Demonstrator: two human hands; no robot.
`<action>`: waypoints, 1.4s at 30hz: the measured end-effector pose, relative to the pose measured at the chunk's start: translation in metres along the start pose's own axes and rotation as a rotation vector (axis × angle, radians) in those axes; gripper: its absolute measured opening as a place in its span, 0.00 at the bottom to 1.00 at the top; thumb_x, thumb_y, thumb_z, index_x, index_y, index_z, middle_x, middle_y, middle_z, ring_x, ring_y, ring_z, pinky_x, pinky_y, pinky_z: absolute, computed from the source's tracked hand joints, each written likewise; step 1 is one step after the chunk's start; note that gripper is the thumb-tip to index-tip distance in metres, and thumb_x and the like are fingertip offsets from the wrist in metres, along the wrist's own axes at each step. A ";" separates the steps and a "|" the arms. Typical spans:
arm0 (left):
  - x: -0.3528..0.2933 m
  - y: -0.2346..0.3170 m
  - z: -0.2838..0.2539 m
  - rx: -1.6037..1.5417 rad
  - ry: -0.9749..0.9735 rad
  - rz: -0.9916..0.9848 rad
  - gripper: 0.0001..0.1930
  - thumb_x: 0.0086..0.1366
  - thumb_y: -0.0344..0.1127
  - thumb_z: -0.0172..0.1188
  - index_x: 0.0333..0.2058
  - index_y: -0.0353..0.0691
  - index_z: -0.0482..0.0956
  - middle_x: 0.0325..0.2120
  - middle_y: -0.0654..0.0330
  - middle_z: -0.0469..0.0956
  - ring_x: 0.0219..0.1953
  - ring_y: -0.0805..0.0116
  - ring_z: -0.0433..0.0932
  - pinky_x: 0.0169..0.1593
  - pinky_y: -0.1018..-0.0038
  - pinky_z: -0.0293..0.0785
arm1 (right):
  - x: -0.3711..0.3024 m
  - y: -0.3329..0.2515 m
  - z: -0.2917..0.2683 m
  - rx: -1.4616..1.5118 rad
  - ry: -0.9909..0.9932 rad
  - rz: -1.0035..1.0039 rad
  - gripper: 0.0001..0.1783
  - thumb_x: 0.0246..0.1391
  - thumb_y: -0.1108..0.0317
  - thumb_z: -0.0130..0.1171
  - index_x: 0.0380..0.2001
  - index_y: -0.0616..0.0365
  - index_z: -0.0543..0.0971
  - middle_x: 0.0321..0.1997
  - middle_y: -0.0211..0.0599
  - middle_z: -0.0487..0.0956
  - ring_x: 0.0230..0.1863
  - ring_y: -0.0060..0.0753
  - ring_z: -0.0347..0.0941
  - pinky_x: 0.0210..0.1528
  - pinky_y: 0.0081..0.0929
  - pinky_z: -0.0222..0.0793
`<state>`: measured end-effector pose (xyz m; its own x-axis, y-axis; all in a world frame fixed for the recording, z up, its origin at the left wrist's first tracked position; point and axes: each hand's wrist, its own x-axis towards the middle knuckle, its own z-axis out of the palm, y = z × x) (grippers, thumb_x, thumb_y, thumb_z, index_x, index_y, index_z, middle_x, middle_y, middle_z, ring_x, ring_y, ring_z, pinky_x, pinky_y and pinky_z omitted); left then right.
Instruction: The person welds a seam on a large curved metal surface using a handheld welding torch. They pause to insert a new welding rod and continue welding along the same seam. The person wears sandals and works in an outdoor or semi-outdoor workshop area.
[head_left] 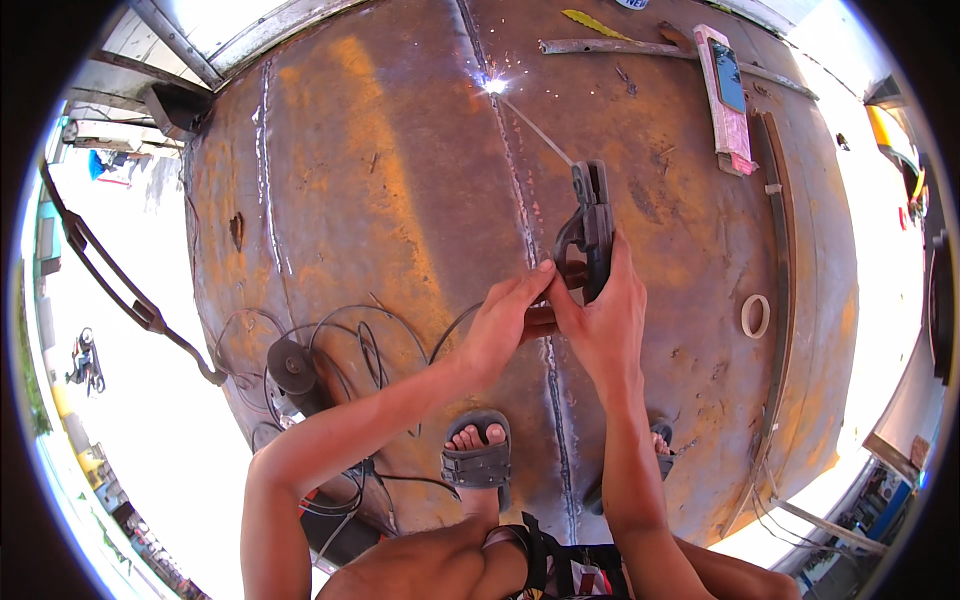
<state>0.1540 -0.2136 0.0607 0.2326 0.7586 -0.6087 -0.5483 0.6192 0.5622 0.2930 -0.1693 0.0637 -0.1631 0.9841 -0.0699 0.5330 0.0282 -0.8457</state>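
Both hands, right hand [600,325] clamped on the dark metal electrode holder [590,235] and left hand [505,325] pinching its base, sit below the sparking weld seam [520,190], thin rod [537,130] slanting up-left to it.

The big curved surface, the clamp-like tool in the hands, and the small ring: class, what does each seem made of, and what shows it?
Curved surface: likely steel plate, matte, with orange-brown rust and raised weld seams.
Clamp-like tool: dark grey, dull, probably metal under an insulating cover; it holds a thin rod sparking at its tip.
Small ring: off-white and flat, possibly a tape roll.
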 end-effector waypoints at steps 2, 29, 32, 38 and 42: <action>-0.001 -0.002 0.001 -0.001 0.000 -0.006 0.30 0.81 0.53 0.43 0.66 0.32 0.70 0.58 0.55 0.77 0.58 0.63 0.78 0.65 0.62 0.72 | -0.002 0.000 -0.001 -0.013 0.009 0.000 0.40 0.51 0.66 0.73 0.62 0.71 0.67 0.43 0.49 0.85 0.42 0.48 0.86 0.46 0.38 0.78; 0.003 -0.012 -0.003 0.018 -0.002 -0.047 0.29 0.82 0.52 0.42 0.66 0.31 0.70 0.61 0.53 0.76 0.59 0.62 0.77 0.66 0.62 0.71 | -0.009 0.008 -0.001 0.023 0.021 0.101 0.36 0.50 0.59 0.75 0.55 0.70 0.71 0.39 0.50 0.85 0.41 0.52 0.85 0.45 0.40 0.77; 0.003 -0.014 -0.004 0.008 0.007 -0.054 0.29 0.82 0.52 0.43 0.65 0.31 0.71 0.60 0.53 0.77 0.59 0.62 0.78 0.66 0.62 0.71 | -0.009 0.006 -0.002 0.031 0.010 0.119 0.37 0.51 0.59 0.75 0.56 0.70 0.71 0.39 0.51 0.85 0.41 0.53 0.85 0.45 0.40 0.77; 0.004 -0.017 -0.006 -0.004 0.004 -0.055 0.29 0.82 0.52 0.43 0.65 0.30 0.72 0.59 0.52 0.77 0.59 0.62 0.78 0.66 0.62 0.71 | -0.010 0.010 -0.001 0.019 0.007 0.096 0.37 0.51 0.59 0.75 0.56 0.70 0.70 0.39 0.51 0.85 0.41 0.53 0.85 0.45 0.40 0.77; 0.002 -0.014 -0.004 -0.006 -0.008 -0.055 0.29 0.82 0.51 0.43 0.65 0.30 0.71 0.60 0.53 0.76 0.60 0.62 0.77 0.66 0.62 0.71 | -0.010 0.012 0.000 0.022 0.006 0.101 0.37 0.51 0.59 0.75 0.56 0.70 0.70 0.39 0.51 0.85 0.41 0.53 0.85 0.45 0.40 0.77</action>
<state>0.1591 -0.2215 0.0490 0.2689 0.7250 -0.6341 -0.5394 0.6588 0.5245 0.3012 -0.1788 0.0548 -0.1048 0.9828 -0.1520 0.5281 -0.0745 -0.8459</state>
